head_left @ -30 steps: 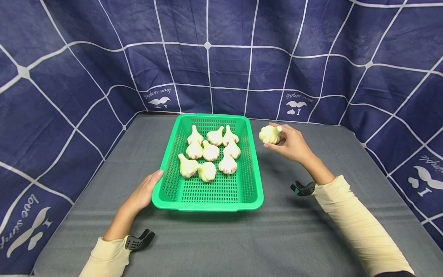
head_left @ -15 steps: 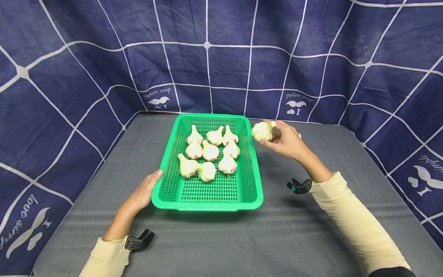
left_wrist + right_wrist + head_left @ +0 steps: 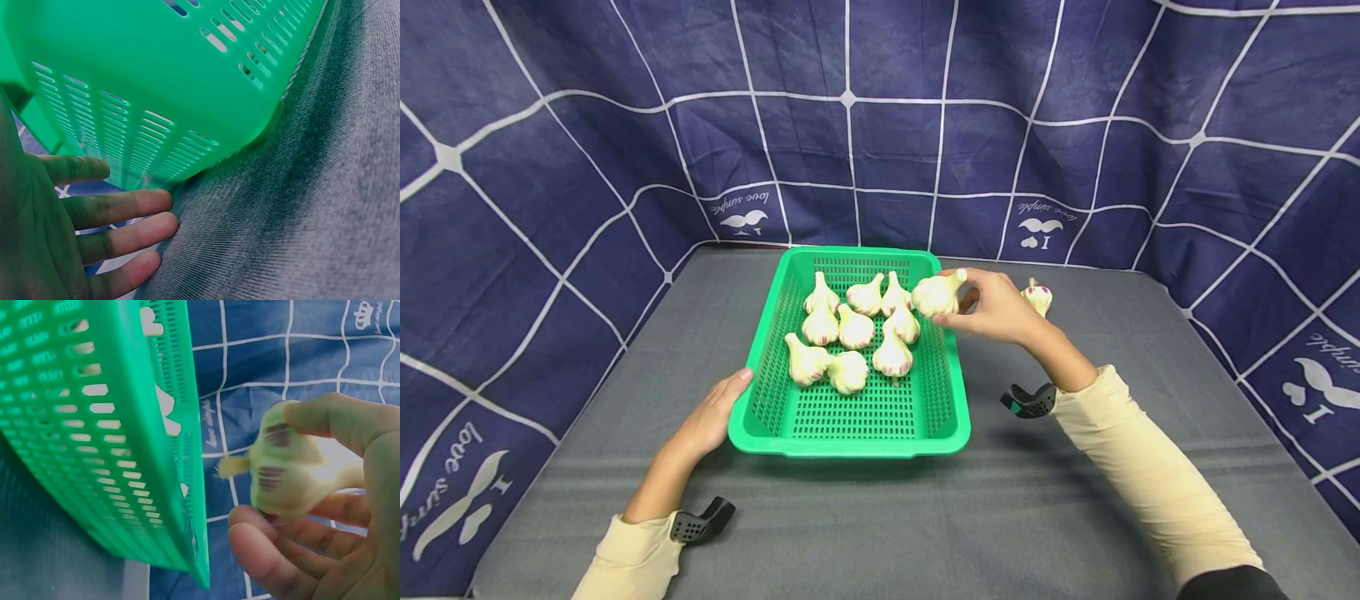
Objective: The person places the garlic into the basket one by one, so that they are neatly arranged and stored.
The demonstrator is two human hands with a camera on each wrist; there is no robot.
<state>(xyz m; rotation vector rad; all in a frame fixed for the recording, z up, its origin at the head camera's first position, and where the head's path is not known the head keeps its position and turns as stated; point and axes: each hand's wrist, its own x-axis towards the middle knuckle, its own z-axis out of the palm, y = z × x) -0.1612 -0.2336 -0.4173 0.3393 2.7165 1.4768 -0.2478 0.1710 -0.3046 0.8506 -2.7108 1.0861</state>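
Note:
A green plastic basket [image 3: 850, 447] with slotted walls stands on the table, and several garlic bulbs [image 3: 857, 327] lie inside it. My right hand [image 3: 1000, 308] grips one more garlic bulb [image 3: 937, 295] over the basket's right rim, its stalk tilted up to the right. The right wrist view shows thumb and fingers round this bulb [image 3: 281, 462], with its root tuft facing left. My left hand [image 3: 711, 417] rests at the basket's left side with fingers extended. In the left wrist view the straight fingers [image 3: 140, 231] lie close beside the basket wall [image 3: 137, 75].
Another garlic bulb [image 3: 1037, 296] lies on the grey tabletop [image 3: 880, 533] behind my right wrist, partly hidden by it. A blue cloth [image 3: 895, 142] with white lines hangs round the back and sides of the table.
My right hand has moved left with the garlic bulb, from beside the basket to over its right rim. This uncovers a bulb on the table behind it. My left hand stays put.

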